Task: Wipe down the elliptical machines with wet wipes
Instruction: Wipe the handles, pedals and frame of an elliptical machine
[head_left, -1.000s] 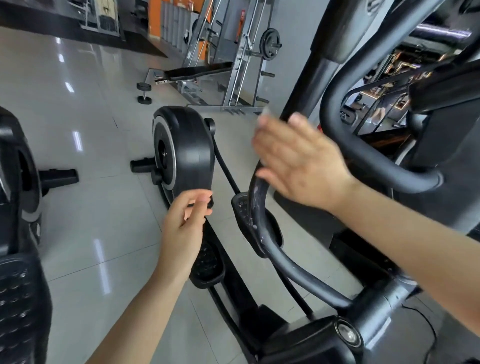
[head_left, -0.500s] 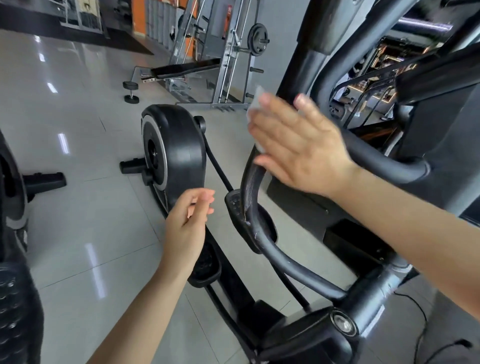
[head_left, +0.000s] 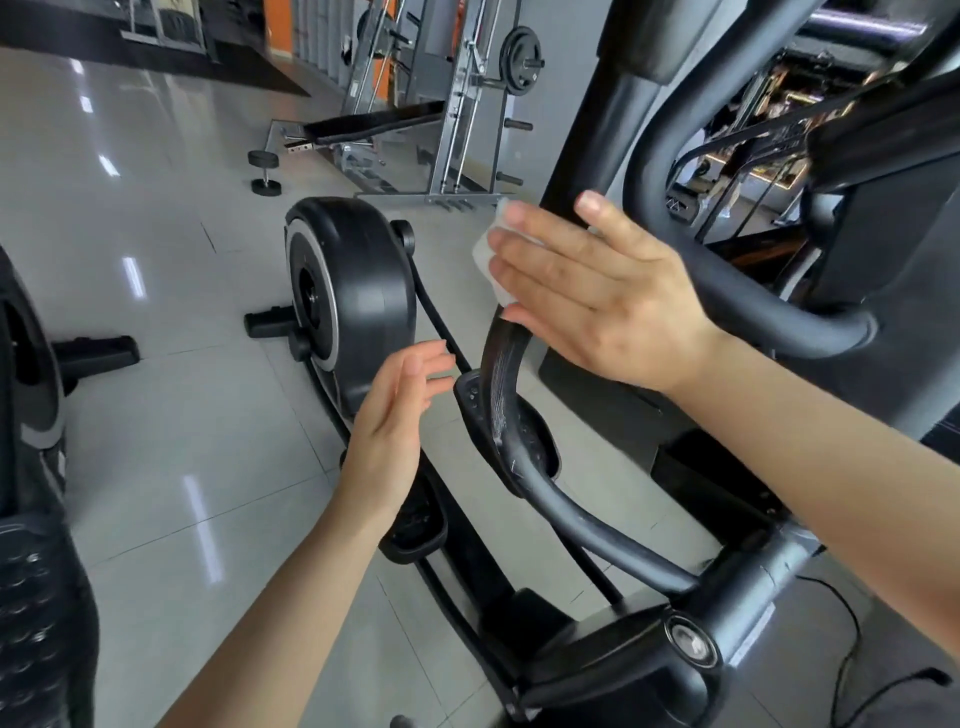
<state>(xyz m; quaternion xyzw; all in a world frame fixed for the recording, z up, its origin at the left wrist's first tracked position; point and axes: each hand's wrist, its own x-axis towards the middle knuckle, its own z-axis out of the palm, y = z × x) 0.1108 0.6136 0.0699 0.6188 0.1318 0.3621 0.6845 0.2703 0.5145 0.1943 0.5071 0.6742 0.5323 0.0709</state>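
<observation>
The right hand (head_left: 597, 291) lies flat, fingers straight and together, pressing a white wet wipe (head_left: 491, 260) against the upper curve of the elliptical's black swing handle (head_left: 501, 395). Only the wipe's edge shows, beyond the fingertips; the rest is hidden under the palm. Just below the hand, the handle carries pale streaks, which I judge to be wet wipe marks or leftover grime.

The left hand (head_left: 395, 415) hovers below and to the left of the right one, fingers loosely apart, holding nothing and touching nothing.

To do this step well, the flat palm probably needs to curl around the tube so the wipe reaches its back as well as its front, then slide down along the bend over the streaked stretch. The free left hand could steady the handle lower down, since I expect it to swing under pressure.

Room: left of the hands is bare tiled floor (head_left: 171, 395). The flywheel housing (head_left: 358, 296) sits beyond the left hand, apart from it. Right of the right hand, a second curved grip (head_left: 737, 291) passes close behind the wrist, so strokes that way are cramped. A foot pedal (head_left: 415, 525) lies beneath the left forearm.
</observation>
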